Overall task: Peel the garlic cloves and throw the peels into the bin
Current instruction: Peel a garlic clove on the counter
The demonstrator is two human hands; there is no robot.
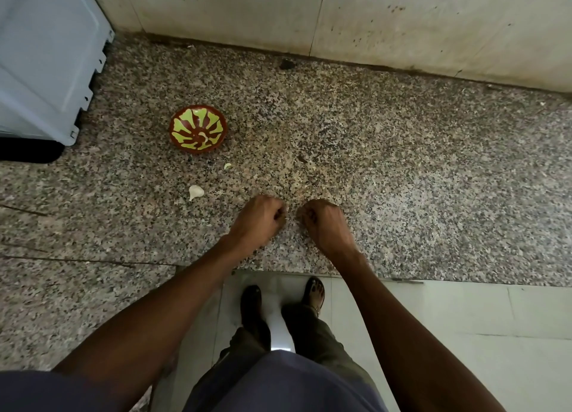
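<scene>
Garlic clove (195, 192): a whitish, unpeeled-looking clove lying on the speckled granite counter (402, 164); it sits at about ten o'clock from the left hand, near it but not touching.
Small pale piece (227, 166): a little whitish-green scrap, peel or bit of clove, I cannot tell which; it lies at about one o'clock from the garlic clove, between the clove and the bowl.
Bowl (198, 129): a small round bowl, brown with a yellow-green petal pattern inside; it stands upright at twelve o'clock from the garlic clove, well apart from both hands; a small pale crescent shows near its centre, too small to identify.
Left hand (258, 221): knuckles up over the counter, fingers curled in tightly toward the palm; whether anything is pinched inside cannot be told.
Right hand (325, 222): just beside the left hand at its three o'clock, a narrow gap between them; fingers likewise curled under; what it holds, if anything, is hidden.
White appliance (46, 61): a pale panelled box at about ten o'clock from the bowl, standing on the counter's far left.
Tiled wall (402, 18): stained pale tiles along the counter's far edge, at twelve o'clock.
Feet (314, 294): in sandals on the pale floor tiles (464, 318) at six o'clock, below the counter's near edge.
</scene>
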